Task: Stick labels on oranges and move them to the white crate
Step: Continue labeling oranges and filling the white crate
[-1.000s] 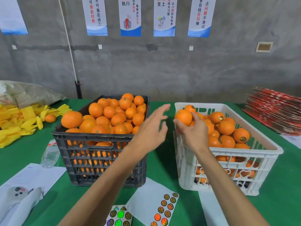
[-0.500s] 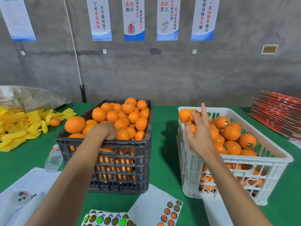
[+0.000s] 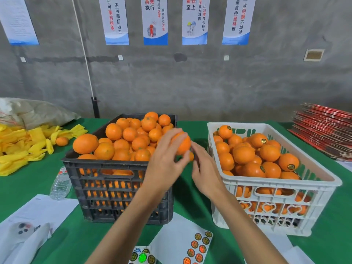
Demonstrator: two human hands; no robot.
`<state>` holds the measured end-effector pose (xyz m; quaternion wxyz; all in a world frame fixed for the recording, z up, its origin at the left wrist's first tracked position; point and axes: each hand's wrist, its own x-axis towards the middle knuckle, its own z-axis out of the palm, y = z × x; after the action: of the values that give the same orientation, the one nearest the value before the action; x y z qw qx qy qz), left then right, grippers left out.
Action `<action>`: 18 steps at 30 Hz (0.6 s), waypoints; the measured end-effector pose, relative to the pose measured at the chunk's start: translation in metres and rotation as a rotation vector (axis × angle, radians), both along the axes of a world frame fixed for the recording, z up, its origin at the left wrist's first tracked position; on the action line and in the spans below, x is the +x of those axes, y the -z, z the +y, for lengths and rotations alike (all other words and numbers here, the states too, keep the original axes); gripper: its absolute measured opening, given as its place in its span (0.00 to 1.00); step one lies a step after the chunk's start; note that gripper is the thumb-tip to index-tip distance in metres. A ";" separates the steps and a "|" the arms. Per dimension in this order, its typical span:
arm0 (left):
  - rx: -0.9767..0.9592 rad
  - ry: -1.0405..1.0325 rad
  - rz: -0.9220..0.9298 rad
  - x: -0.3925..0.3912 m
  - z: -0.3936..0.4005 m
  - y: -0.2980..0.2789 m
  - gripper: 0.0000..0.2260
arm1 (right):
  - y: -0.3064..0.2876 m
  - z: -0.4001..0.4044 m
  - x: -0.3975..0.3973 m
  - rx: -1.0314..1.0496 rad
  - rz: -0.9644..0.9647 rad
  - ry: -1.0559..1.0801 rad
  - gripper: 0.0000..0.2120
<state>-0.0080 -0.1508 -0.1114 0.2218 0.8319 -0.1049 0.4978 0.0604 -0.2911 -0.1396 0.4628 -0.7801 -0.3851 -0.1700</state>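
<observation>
My left hand (image 3: pixel 165 164) grips an orange (image 3: pixel 182 143) in the air between the two crates. My right hand (image 3: pixel 204 168) is beside it, fingertips touching the orange's lower right side; I cannot see whether a label is under them. The black crate (image 3: pixel 122 189) on the left is heaped with unlabeled oranges (image 3: pixel 122 141). The white crate (image 3: pixel 316 180) on the right holds oranges with dark round labels (image 3: pixel 263 141). Sheets of round stickers (image 3: pixel 197 246) lie on the table's near edge.
A green cloth (image 3: pixel 186 199) covers the table. Yellow foam nets (image 3: pixel 22 147) and a loose orange (image 3: pixel 61 141) lie at far left, a plastic bottle (image 3: pixel 60 184) beside the black crate. Red flat cartons (image 3: pixel 323 128) are stacked at right. White papers (image 3: pixel 36 216) lie front left.
My left hand has lifted an orange out of the black crate and carried it right. My right hand has left the white crate and come to meet the orange.
</observation>
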 end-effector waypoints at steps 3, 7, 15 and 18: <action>0.089 0.060 -0.011 -0.004 -0.023 0.040 0.18 | 0.021 -0.014 0.003 -0.023 0.067 0.006 0.17; -0.111 0.120 0.166 -0.006 -0.037 0.089 0.23 | 0.071 -0.023 -0.002 0.007 0.211 0.058 0.06; -0.477 0.077 0.709 -0.011 -0.037 0.187 0.29 | 0.151 -0.049 -0.019 -0.303 0.289 0.083 0.12; -0.439 0.066 0.771 -0.021 -0.034 0.214 0.28 | 0.174 -0.068 -0.032 -0.491 0.272 0.118 0.18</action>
<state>-0.0290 -0.1847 -0.3253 0.4318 0.8861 0.0670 0.1543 0.0288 -0.3595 -0.3132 0.2967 -0.9056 -0.3031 0.0077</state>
